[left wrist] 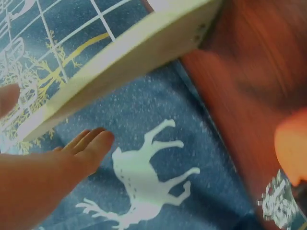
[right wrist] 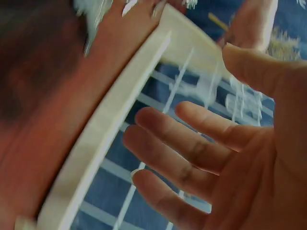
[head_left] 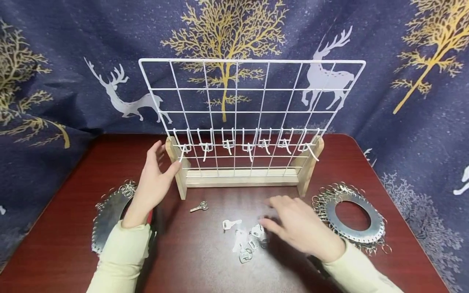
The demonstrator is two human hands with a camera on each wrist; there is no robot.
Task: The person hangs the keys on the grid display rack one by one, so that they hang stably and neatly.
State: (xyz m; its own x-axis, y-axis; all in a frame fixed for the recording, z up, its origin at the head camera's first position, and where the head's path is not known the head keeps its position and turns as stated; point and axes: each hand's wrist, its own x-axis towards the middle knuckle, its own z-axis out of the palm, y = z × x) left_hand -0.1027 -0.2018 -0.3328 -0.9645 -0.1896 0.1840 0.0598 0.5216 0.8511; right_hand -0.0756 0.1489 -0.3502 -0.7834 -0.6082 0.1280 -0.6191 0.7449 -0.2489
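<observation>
My left hand [head_left: 155, 179] is beside the left wooden post [left wrist: 129, 64] of a rack, thumb spread from the fingers. Nothing is in its grasp; whether it touches the post I cannot tell. Above the table, just right of a loose group of keys [head_left: 257, 230], hovers my right hand [head_left: 298, 224]. Its palm and extended fingers [right wrist: 168, 143] hold nothing in the right wrist view. One key [head_left: 231, 224] lies at the group's upper left, and another key [head_left: 199, 207] rests alone farther left. The rack's white wire grid [head_left: 253, 61] carries a row of hooks [head_left: 248, 147] with nothing hung on them.
A flat metal ring [head_left: 360, 235] edged with many small key rings lies at the right. A similar metal disc [head_left: 106, 217] sits at the left, partly behind my left forearm. The rack's wooden base [head_left: 242, 182] stands on the red-brown table [head_left: 176, 260], before a patterned blue cloth [head_left: 121, 24].
</observation>
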